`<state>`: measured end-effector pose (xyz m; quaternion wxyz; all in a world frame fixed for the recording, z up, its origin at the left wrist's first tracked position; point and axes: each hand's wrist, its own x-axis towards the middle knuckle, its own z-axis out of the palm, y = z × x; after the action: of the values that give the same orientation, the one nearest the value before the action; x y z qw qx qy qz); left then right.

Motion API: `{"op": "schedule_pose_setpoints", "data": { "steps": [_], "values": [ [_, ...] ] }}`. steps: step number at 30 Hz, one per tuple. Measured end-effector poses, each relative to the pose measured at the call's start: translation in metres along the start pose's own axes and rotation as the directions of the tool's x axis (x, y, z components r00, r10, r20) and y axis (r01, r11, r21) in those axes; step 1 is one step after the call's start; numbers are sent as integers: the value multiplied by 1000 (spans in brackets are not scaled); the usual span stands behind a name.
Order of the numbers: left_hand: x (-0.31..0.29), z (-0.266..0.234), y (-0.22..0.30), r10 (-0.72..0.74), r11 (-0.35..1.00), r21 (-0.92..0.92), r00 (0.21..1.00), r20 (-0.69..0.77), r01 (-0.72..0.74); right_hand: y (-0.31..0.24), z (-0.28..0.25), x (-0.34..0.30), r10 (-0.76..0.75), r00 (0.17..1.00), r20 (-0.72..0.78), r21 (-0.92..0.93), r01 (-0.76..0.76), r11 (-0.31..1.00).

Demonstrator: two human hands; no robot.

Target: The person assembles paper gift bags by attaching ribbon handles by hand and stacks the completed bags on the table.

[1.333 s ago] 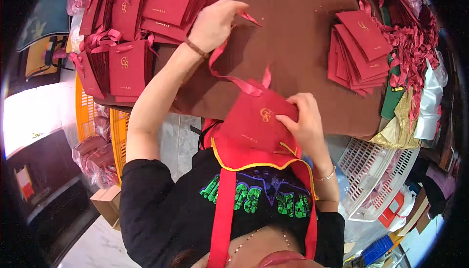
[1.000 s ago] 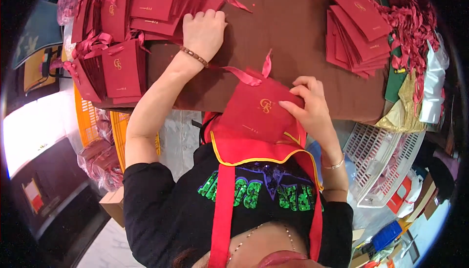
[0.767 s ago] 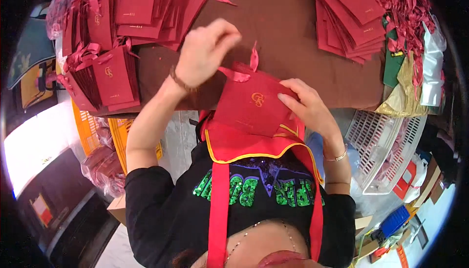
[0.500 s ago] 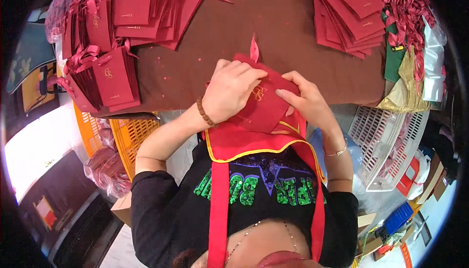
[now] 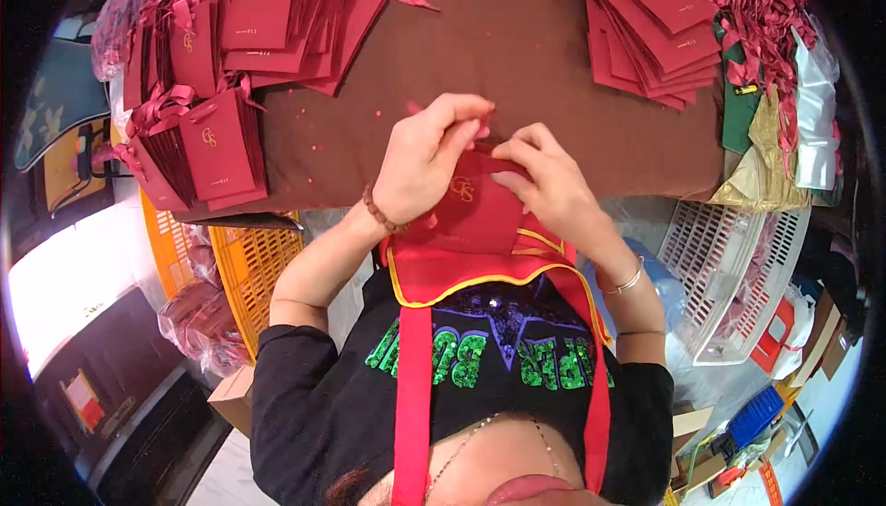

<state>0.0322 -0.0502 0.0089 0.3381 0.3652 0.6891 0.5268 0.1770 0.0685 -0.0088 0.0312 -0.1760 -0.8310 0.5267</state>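
A dark red flat paper bag with gold lettering hangs in front of my red apron, at the near edge of the table. My right hand pinches its upper edge, thumb on the front face and fingers curled behind. Just above the bag's top, my left hand is closed with thumb and forefinger together on a pinkish-red ribbon. Part of that ribbon is hidden behind my fingers. The bag's left side is partly covered by my left hand.
Stacks of similar red bags with ribbons lie at the left of the brown-covered table. Another pile and a heap of loose ribbons are at the right. Orange crates and a white crate stand below the table edge.
My left hand has shifted from the bag's face to the ribbon above its top. My right hand has moved slightly left and up along the edge, and the bag now hangs straighter.
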Motion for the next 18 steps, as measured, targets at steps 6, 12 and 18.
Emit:
{"op": "schedule_pose_setpoints", "data": {
  "steps": [6,12,18],
  "values": [
    [11,-4,-38,-31,999,-39,998,-48,29,-7,9,11,44,995,85,33,-47,998],
    [21,-16,-43,-98,903,-426,994,-56,65,9,2,10,184,972,149,381,-228,896],
    [0,-33,-8,-158,930,-352,980,-125,105,11,-3,12,323,925,198,363,-375,853]
  ]
}}
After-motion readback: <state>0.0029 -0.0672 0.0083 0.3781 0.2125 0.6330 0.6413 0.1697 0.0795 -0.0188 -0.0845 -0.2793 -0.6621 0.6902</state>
